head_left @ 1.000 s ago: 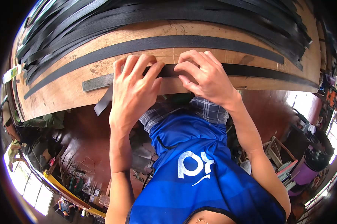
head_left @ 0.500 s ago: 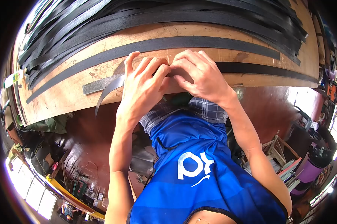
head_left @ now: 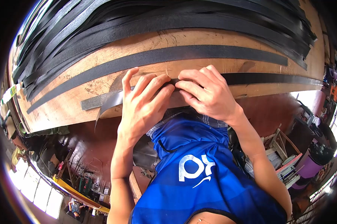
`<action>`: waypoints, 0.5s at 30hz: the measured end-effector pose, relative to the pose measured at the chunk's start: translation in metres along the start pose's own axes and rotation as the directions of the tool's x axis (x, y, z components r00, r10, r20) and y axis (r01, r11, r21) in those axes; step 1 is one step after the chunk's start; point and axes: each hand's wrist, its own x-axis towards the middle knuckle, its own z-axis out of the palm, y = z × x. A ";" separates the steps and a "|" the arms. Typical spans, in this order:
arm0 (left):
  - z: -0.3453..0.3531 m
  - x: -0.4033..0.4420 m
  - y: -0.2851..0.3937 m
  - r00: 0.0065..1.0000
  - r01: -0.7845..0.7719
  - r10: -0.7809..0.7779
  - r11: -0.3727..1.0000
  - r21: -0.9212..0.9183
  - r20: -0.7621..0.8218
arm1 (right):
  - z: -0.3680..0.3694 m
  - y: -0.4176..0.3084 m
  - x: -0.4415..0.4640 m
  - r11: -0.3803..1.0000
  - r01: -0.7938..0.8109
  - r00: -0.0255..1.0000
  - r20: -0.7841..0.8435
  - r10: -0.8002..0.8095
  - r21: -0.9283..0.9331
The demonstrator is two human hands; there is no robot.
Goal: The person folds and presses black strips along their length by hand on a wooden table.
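Note:
My left hand (head_left: 144, 100) and my right hand (head_left: 209, 93) meet almost fingertip to fingertip over the near black strip (head_left: 265, 78), both pinching it. A thin, shiny strip end (head_left: 112, 100) curls out left of my left hand and hangs past the table edge. The near strip's flat left end (head_left: 91, 103) lies on the wooden table (head_left: 71, 89). Just beyond my hands, another long black strip (head_left: 198, 50) lies flat. What is between my fingertips is mostly hidden.
A large pile of black strips (head_left: 138, 26) covers the far side of the table. A green and white label (head_left: 10, 93) is at the left edge. Below right are a wooden frame (head_left: 282, 145) and a purple container (head_left: 310, 164). A person (head_left: 75, 207) is at lower left.
My hands have come closer together, my left moving right along the strip. The loose strip end at left has shifted and now curls over the table edge. The camera view has tilted slightly.

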 end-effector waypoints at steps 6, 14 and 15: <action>0.000 -0.001 0.002 1.000 0.013 -0.013 1.000 -0.010 0.014 | 0.000 -0.002 -0.005 0.999 -0.036 0.999 0.015 0.035 0.024; -0.006 -0.002 0.003 0.999 0.022 -0.023 1.000 0.019 0.028 | -0.001 -0.006 -0.004 0.999 -0.031 0.999 0.017 0.031 -0.024; -0.011 -0.001 0.003 0.999 0.029 -0.031 0.999 0.045 0.041 | -0.001 -0.005 -0.004 0.999 -0.026 0.999 0.019 0.027 -0.034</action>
